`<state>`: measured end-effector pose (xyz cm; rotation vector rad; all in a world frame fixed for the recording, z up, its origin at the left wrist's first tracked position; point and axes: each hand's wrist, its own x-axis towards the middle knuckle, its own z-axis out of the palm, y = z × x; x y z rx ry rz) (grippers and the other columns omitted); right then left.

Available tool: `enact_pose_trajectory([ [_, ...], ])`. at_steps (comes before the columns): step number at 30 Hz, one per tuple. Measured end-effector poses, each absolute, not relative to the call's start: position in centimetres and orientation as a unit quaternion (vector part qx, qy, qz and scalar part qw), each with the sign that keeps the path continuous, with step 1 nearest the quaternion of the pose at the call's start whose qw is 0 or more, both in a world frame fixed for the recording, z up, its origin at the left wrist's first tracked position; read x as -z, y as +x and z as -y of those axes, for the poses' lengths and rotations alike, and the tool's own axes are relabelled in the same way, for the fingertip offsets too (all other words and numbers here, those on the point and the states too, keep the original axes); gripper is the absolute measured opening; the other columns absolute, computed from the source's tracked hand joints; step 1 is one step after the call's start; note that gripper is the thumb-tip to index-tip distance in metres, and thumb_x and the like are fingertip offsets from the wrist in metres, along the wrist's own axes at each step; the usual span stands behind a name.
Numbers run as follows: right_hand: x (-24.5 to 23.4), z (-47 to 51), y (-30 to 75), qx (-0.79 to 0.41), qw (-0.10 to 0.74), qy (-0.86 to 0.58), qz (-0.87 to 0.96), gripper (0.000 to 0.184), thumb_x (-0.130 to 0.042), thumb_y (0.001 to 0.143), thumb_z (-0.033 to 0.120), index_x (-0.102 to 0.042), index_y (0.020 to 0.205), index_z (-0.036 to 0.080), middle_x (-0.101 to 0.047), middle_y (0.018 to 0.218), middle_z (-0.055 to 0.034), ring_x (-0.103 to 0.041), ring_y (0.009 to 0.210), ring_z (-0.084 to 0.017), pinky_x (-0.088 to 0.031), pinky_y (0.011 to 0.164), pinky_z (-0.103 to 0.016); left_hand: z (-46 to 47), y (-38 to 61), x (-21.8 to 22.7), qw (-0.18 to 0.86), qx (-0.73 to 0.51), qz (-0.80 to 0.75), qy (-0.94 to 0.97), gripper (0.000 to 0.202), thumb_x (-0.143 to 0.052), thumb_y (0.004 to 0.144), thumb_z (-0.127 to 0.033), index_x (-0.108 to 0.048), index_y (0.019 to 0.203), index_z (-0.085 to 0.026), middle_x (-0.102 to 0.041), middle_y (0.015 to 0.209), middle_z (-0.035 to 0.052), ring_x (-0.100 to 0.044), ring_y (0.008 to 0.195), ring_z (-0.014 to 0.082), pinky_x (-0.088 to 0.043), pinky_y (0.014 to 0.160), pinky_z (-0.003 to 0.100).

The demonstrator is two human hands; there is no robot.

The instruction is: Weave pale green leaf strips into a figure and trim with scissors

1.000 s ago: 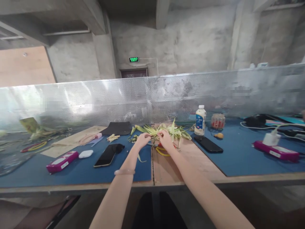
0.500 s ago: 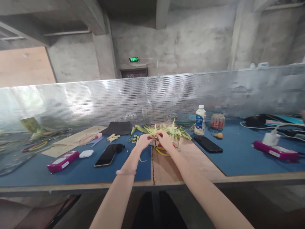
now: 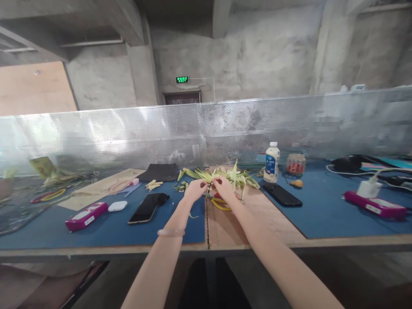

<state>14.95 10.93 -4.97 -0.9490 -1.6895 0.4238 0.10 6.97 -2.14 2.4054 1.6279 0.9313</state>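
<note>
My left hand (image 3: 195,190) and my right hand (image 3: 222,187) are close together at the front edge of a heap of pale green corn husks (image 3: 240,177). The fingers of both are pinched, with a small gap between the hands. What they hold is too small and too hidden to name, though pale husk strips show right at the fingertips. Under my right hand lies a yellow and red loop (image 3: 221,204), partly covered. Small green scraps (image 3: 182,186) lie just left of my left hand.
Left of my arms lie a black phone (image 3: 146,209), a white case (image 3: 117,206) and a magenta device (image 3: 86,216). To the right are a white bottle (image 3: 271,164), another phone (image 3: 283,195), a jar (image 3: 295,164) and a magenta power strip (image 3: 375,205). A perforated metal screen (image 3: 144,133) runs behind.
My hands have drawn slightly apart, the fingertips now separated by a wider gap. The whole view has shifted a little; the things on the table stay in place.
</note>
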Motion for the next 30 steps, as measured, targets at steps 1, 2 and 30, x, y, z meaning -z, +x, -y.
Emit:
enact_pose_trajectory([
  [1, 4.9, -10.9, 14.9, -0.18, 0.546, -0.4, 0.713, 0.021, -0.047, 0.085, 0.029, -0.054, 0.096, 0.012, -0.058, 0.09, -0.0035, -0.057, 0.076, -0.013, -0.048, 0.068, -0.032, -6.9, 0.1, 2.1, 0.044, -0.306, -0.537, 0.785, 0.025, -0.046, 0.083, -0.029, -0.053, 0.103, -0.015, -0.056, 0.103, 0.0065, -0.056, 0.087, 0.0171, -0.047, 0.075, 0.037],
  [2, 4.9, -10.8, 14.9, -0.18, 0.545, -0.4, 0.714, 0.021, -0.047, 0.085, 0.029, -0.054, 0.096, 0.012, -0.058, 0.09, -0.0035, -0.057, 0.076, -0.013, -0.048, 0.068, -0.032, -6.9, 0.2, 2.1, 0.042, -0.306, -0.54, 0.783, 0.025, -0.046, 0.083, -0.029, -0.053, 0.103, -0.015, -0.056, 0.103, 0.0064, -0.056, 0.087, 0.0172, -0.047, 0.075, 0.037],
  [30, 4.2, -9.7, 14.8, -0.104, 0.512, -0.422, 0.741, 0.02, -0.048, 0.085, 0.029, -0.055, 0.094, 0.013, -0.058, 0.092, -0.0038, -0.057, 0.079, -0.014, -0.047, 0.071, -0.034, -6.6, 0.7, 1.8, 0.04, -0.277, -0.546, 0.79, 0.025, -0.047, 0.083, -0.029, -0.053, 0.102, -0.015, -0.056, 0.103, 0.006, -0.056, 0.087, 0.0176, -0.047, 0.075, 0.037],
])
